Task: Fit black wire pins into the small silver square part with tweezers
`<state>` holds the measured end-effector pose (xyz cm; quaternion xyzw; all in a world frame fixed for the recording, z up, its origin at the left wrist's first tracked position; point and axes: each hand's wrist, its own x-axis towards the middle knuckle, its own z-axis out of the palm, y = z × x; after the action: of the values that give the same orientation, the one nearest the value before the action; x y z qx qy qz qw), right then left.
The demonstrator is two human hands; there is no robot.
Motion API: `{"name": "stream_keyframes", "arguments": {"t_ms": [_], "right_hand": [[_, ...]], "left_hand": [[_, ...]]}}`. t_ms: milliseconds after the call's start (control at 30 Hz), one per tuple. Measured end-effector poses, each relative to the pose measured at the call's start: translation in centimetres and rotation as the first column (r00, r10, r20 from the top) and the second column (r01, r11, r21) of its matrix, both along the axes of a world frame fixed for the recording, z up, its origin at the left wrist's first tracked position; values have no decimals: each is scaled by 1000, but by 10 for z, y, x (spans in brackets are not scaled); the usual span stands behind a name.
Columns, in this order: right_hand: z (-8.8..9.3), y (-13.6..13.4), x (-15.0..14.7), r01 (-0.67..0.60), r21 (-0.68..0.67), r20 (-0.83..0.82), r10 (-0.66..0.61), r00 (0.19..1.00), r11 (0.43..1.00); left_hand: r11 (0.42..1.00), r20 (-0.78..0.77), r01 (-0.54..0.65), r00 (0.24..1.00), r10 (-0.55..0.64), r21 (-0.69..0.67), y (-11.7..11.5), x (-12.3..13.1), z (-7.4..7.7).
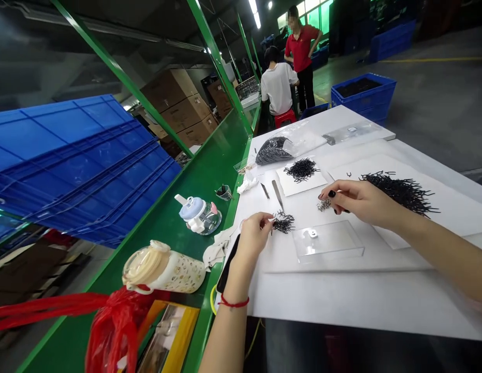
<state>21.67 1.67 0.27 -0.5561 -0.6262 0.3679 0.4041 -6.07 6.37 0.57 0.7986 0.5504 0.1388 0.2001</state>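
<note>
My left hand (256, 230) is closed in a pinch at the left edge of a small pile of thin black forked pieces (285, 223), and a small black piece seems to be at its fingertips. With fingers curled and close together, my right hand (347, 197) hovers at a little heap of small metal parts (323, 205); whether it pinches one is too small to tell. Between the hands and nearer me lies a clear plastic tray (330, 243) with a small white object (312, 233) on it. Tweezers (277, 194) lie beyond the small black pile.
Larger black piles lie at right (404, 194) and on a white sheet (298, 189) farther back, near a bag of black pieces (274, 151). A phone (227, 267) lies under my left wrist. Bottles (182, 270) stand on the green ledge (204, 176). Two people are in the background.
</note>
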Motion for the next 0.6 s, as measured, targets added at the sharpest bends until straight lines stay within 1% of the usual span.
{"name": "stream_keyframes", "arguments": {"t_ms": [100,200,333,433,600], "right_hand": [[1,-8,-1,23,20,-43,-22,999,1000],[4,-15,-3,21,48,-60,-18,998,999],[3,-19,-10,3,101,-40,1,999,995],[0,-18,-14,25,149,3,-26,1000,988],[-5,-15,-16,42,229,80,-62,995,973]], "left_hand": [[998,-43,48,998,-49,-35,0,0,13],[990,-109,97,988,-107,-101,2,0,25],[981,-216,105,966,-140,-163,6,2,34],[980,-292,79,947,-132,-185,8,2,31],[984,-346,40,933,-98,-172,6,3,16]]}}
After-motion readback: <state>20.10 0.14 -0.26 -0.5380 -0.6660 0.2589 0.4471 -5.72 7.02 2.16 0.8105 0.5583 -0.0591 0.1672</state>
